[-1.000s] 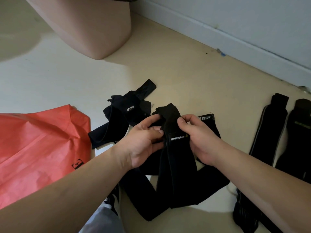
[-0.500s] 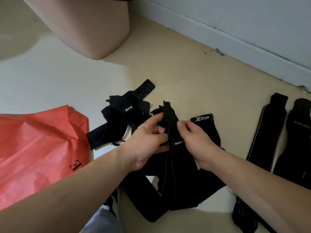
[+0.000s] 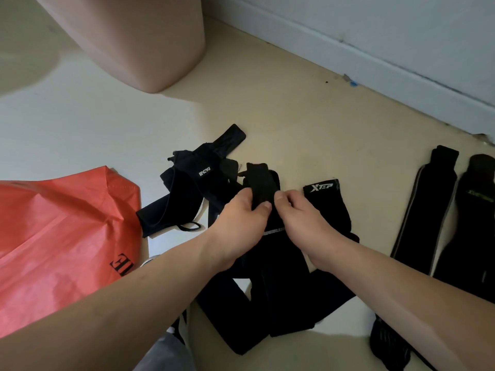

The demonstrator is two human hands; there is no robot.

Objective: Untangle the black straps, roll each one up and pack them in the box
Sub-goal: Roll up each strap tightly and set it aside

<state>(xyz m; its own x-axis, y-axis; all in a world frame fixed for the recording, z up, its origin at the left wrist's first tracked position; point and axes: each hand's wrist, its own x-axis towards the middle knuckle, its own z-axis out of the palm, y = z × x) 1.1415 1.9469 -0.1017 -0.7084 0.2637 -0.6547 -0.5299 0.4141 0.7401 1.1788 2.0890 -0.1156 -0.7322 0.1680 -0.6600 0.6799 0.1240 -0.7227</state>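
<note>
Now: left hand and right hand both pinch the folded top end of the long black fabric strap, its tail lying on the cream floor beside the tangled black pile. Risk: tail snags neighbouring straps, so the roll slackens or drags them.
</note>
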